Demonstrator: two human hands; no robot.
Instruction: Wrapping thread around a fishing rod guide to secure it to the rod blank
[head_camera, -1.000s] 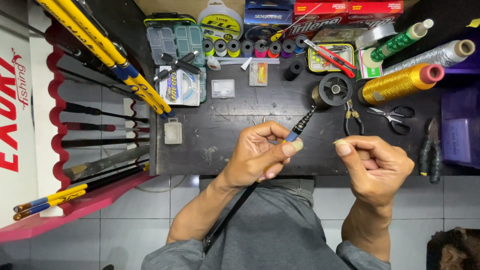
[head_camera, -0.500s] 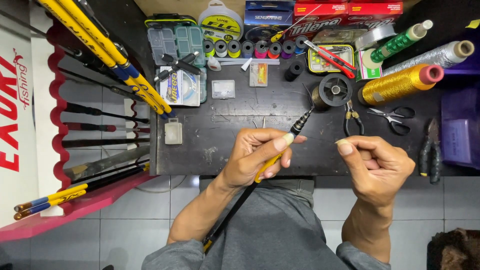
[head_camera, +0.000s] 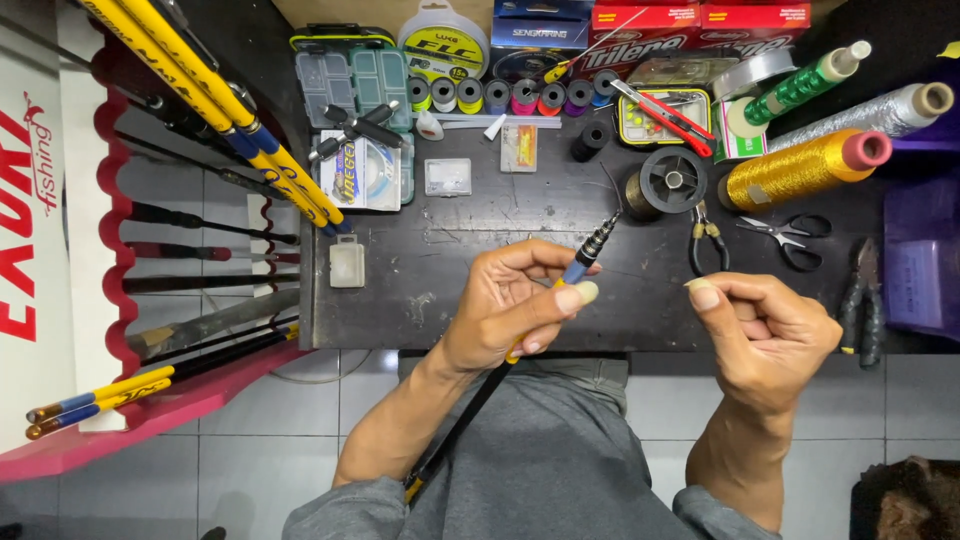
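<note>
Left hand (head_camera: 505, 305) pinched shut on the fishing rod section (head_camera: 590, 250) near its tip, over the front edge of the black workbench (head_camera: 480, 250); butt runs down across the lap. Right hand (head_camera: 765, 330) closed with thumb on forefinger, possibly on fine thread, cannot tell. Rod judged light, stiff, thin, tip fragile; grip best on the blue band just behind the tip. Near: dark thread spool (head_camera: 668, 182), gold thread cone (head_camera: 805, 168), scissors (head_camera: 785, 235), small pliers (head_camera: 708, 245). Nothing blocks the hands
</note>
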